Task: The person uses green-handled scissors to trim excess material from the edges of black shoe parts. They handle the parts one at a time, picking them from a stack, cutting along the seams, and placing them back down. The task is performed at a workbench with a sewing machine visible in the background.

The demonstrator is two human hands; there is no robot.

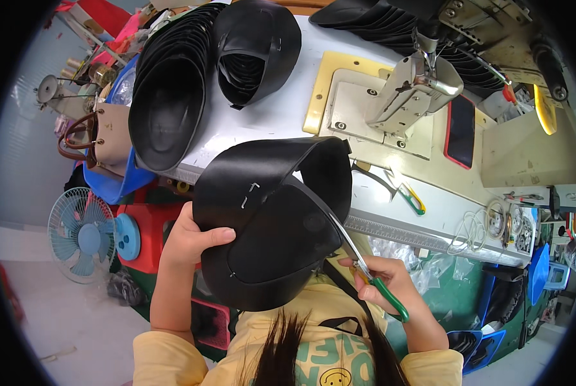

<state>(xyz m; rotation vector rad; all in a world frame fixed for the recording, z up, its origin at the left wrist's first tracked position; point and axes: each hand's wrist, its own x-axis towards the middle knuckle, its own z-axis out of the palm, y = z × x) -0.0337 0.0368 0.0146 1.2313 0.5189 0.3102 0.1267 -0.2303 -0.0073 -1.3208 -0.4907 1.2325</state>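
A black, smooth, rounded shell piece (272,241), with a curved seam and pale marks or stitches, is held up in front of my body. My left hand (201,235) grips its left edge, thumb on the outside and fingers hidden behind. In my right hand (381,280) are green-handled scissors (388,298), their blades pointing up and left at the shell's right edge. A narrow black strip (323,206) runs along that edge beside the blades. Whether the blades touch the strip I cannot tell.
A sewing machine (417,90) stands on the white table (272,119). Behind lie a nested stack of black shells (169,96) and another black shell (262,38). A phone (460,132), a green-and-yellow-handled tool (411,198) and coiled white cord (468,237) lie right. A fan (85,235) stands left.
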